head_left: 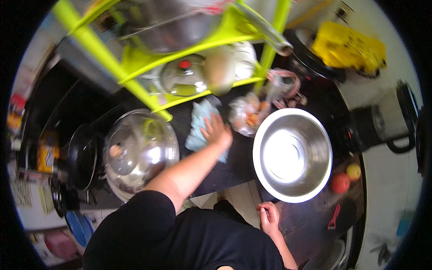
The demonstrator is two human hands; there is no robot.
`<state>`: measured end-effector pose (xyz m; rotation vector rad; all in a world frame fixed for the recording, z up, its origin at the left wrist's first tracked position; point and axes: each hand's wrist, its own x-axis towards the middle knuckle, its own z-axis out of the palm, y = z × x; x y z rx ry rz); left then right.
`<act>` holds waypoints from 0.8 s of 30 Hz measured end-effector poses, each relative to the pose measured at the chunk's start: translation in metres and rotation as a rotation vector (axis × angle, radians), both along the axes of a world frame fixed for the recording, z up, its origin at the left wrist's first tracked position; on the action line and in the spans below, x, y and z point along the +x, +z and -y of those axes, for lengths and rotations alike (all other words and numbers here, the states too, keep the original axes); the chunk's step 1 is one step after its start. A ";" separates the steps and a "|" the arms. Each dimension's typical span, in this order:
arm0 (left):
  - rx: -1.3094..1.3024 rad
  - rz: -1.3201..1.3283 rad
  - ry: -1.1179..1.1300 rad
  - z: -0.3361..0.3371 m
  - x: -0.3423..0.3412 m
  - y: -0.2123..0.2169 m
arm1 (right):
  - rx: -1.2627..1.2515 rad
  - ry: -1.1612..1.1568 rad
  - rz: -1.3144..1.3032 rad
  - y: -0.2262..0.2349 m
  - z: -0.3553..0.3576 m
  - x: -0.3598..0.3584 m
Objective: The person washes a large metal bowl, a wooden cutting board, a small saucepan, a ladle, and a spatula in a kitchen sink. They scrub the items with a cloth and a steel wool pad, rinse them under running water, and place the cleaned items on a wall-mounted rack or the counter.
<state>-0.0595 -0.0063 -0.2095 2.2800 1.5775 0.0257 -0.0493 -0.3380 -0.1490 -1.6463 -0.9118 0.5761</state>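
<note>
In the head view, the left hand lies with fingers spread on the light-blue cloth, at twelve o'clock from the person — probably flat like this to press the cloth evenly against the black table. From the cloth, the steel basin stands near four o'clock, the domed lid at eight. The right hand is loosely curled, apparently holding nothing, at the basin's seven o'clock.

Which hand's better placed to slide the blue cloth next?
Left, probably: your left hand rests on the blue cloth, while your right hand is away from it, near the steel basin.
</note>
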 end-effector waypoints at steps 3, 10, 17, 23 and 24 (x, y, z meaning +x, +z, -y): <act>-0.067 -0.001 -0.101 0.068 -0.049 0.016 | 0.071 0.240 -0.019 0.011 -0.067 -0.007; -0.801 0.231 -0.615 0.093 -0.209 0.080 | -0.092 0.261 0.364 -0.021 -0.189 -0.071; -0.657 0.784 0.066 0.147 -0.424 0.078 | -0.572 0.267 0.954 -0.035 -0.206 -0.104; -0.486 1.087 0.704 0.216 -0.535 0.040 | -0.223 0.469 1.124 -0.059 -0.179 -0.113; -0.491 1.101 0.725 0.224 -0.550 0.041 | -0.225 0.532 1.143 -0.060 -0.175 -0.124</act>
